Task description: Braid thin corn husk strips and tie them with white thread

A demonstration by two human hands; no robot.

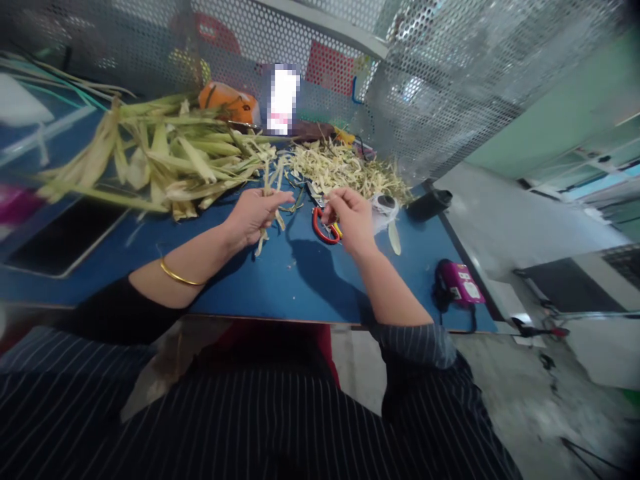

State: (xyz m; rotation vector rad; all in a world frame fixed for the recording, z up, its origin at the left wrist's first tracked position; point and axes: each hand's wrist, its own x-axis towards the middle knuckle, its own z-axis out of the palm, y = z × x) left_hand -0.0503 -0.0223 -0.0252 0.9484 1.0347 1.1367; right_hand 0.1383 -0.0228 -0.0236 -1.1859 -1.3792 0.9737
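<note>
My left hand [257, 212] is closed around a few pale corn husk strips [261, 244], whose ends stick out above and below the fist. To its right, my right hand [351, 215] has thumb and fingertips pinched together; whatever they hold, if anything, is too small to make out. Partly behind that hand lie scissors with red handles [320, 230] on the blue table [250, 287]. Beyond both hands spreads a pile of thin shredded husk strips [345, 167]. A larger heap of whole dried corn husks [175, 157] lies to the left.
A phone with a lit screen [283, 100] stands at the back near an orange package [227, 103]. A dark tablet-like panel [67, 233] lies at left. On the right are a white roll [385, 210], a black cup [430, 205] and a purple device [460, 283]. Perforated metal panels [420, 87] rise behind.
</note>
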